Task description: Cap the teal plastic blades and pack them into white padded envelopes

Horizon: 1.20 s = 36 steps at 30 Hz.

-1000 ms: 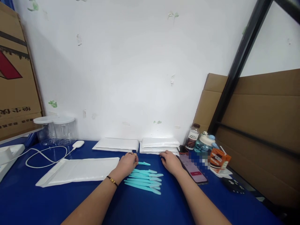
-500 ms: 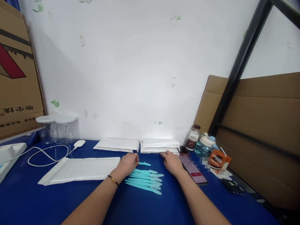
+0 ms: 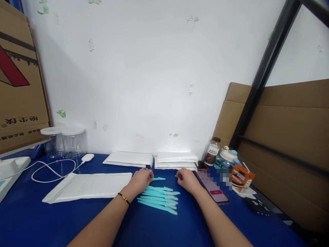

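Note:
My left hand (image 3: 142, 180), with a ring and a dark bracelet, pinches the left end of a turquoise stick-like tool (image 3: 159, 178). Several more turquoise tools (image 3: 159, 199) lie roughly side by side on the blue table just below it. To their upper right is my right hand (image 3: 186, 179), its fingers curled together near a small, pale piece at the tips that I cannot make out. A flat white padded envelope (image 3: 95, 185) lies left of my left hand. Behind my hands rest folded white envelopes (image 3: 130, 159) and a second white stack (image 3: 177, 158).
Right of my right hand are a phone (image 3: 212, 187), a brown-capped bottle (image 3: 212, 151), a blue-lidded bottle (image 3: 226, 157) and an orange carton (image 3: 241, 178). At the left stand clear jars (image 3: 73, 142), a white cable with a charger (image 3: 87, 157) and a power strip (image 3: 15, 168).
My right hand's fingers have curled in and drawn back slightly from the right white stack. My left hand has hardly moved and still pinches the turquoise tool.

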Tool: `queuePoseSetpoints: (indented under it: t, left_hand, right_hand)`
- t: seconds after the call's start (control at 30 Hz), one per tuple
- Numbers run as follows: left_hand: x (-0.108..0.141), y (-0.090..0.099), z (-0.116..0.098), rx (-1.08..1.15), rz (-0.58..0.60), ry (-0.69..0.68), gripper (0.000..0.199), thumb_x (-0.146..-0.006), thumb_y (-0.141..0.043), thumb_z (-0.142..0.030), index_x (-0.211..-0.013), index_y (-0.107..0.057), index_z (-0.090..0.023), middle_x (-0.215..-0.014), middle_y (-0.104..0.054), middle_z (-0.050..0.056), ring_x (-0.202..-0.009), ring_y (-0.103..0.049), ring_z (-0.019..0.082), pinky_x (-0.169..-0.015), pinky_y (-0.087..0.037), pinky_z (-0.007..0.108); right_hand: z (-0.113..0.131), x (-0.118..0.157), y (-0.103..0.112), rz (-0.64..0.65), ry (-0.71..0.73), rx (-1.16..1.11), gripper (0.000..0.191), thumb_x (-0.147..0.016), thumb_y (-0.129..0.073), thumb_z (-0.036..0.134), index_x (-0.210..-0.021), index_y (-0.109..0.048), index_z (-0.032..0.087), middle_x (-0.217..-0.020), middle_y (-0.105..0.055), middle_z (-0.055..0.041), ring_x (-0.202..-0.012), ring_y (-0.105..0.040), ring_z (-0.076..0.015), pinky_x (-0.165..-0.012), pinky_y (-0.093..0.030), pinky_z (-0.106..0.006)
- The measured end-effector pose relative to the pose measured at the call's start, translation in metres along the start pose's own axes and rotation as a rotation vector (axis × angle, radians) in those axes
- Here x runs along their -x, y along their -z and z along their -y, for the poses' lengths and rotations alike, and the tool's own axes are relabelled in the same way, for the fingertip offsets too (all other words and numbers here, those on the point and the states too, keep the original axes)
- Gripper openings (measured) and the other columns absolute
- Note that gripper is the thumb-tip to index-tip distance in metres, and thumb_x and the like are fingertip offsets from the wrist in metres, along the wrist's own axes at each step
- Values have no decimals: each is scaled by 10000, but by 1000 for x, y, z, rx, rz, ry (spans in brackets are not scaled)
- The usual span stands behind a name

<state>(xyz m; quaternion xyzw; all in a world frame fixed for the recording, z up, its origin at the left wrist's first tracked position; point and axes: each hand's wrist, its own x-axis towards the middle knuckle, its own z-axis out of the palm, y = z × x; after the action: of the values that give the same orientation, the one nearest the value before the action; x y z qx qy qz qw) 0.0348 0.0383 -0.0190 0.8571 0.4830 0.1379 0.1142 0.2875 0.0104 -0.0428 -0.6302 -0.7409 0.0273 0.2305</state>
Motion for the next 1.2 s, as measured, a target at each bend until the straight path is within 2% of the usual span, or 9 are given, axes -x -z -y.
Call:
queuePoseSetpoints:
  t: [0.17, 0.3, 0.4, 0.57, 0.8, 1.07, 1.13, 1.2]
  left_hand:
    - [0, 1, 0, 13, 12, 6, 136, -764, -505, -203, -842, -613, -234, -839, -642, 10, -871, -575, 171, -687, -393, 238]
    - [0, -1, 1, 11, -4, -2, 127, -758, -515, -209, -836, -611, -240, -851, -640, 4, -864, -575, 175, -673, -392, 244]
    - [0, -1, 1, 12, -1, -6, 123, -762, -509, -206, -827, -608, -239, -856, -637, 6, -869, -575, 175, -684, -394, 246]
    - [-1, -2, 1, 36, 1, -17, 121, -763, -502, -205, -815, -608, -236, -846, -635, 5, -860, -575, 168, -688, -392, 240]
    - [-3, -4, 1, 36, -11, -27, 123, -753, -510, -204, -803, -617, -241, -847, -642, -1, -853, -569, 166, -684, -385, 238]
    - [-1, -7, -11, 53, 15, -119, 123, -751, -514, -207, -794, -629, -223, -824, -647, 0, -809, -572, 149, -682, -382, 226]
    - [0, -7, -16, 31, 32, -109, 128, -751, -513, -210, -792, -634, -225, -825, -652, 0, -823, -575, 154, -689, -386, 227]
    - [1, -6, -20, 21, 61, -99, 129, -754, -521, -244, -814, -635, -234, -826, -653, -2, -847, -577, 164, -703, -394, 232]
  right_hand:
    - [-4, 2, 0, -3, -19, -442, 277, -676, -466, 117, -928, -553, 195, -625, -501, 47, -532, -441, -95, -531, -353, -197]
    - [-1, 3, 3, 80, -38, -694, 143, -724, -452, 179, -839, -536, 186, -620, -458, 44, -537, -439, -92, -519, -352, -198]
    - [2, 3, 1, 100, -18, -774, 109, -742, -475, 218, -834, -519, 181, -644, -462, 35, -563, -453, -98, -535, -367, -208]
    - [11, 4, -4, 18, 70, -636, 128, -737, -506, 199, -861, -474, 199, -721, -521, 21, -620, -466, -107, -583, -380, -218]
    - [28, 3, -6, 15, 168, -455, 137, -716, -474, 114, -817, -461, 205, -681, -526, 33, -618, -486, -112, -596, -383, -219]
    - [40, 4, -6, 87, 154, -484, 170, -686, -508, 88, -811, -480, 199, -668, -580, 35, -565, -497, -101, -554, -383, -204]
    - [42, 7, -1, 119, 143, -466, 145, -708, -510, 114, -830, -512, 193, -688, -593, 20, -592, -516, -110, -573, -399, -214]
    - [47, 12, 6, 141, 136, -411, 172, -746, -533, 209, -916, -557, 189, -799, -618, -22, -706, -552, -144, -649, -427, -249]
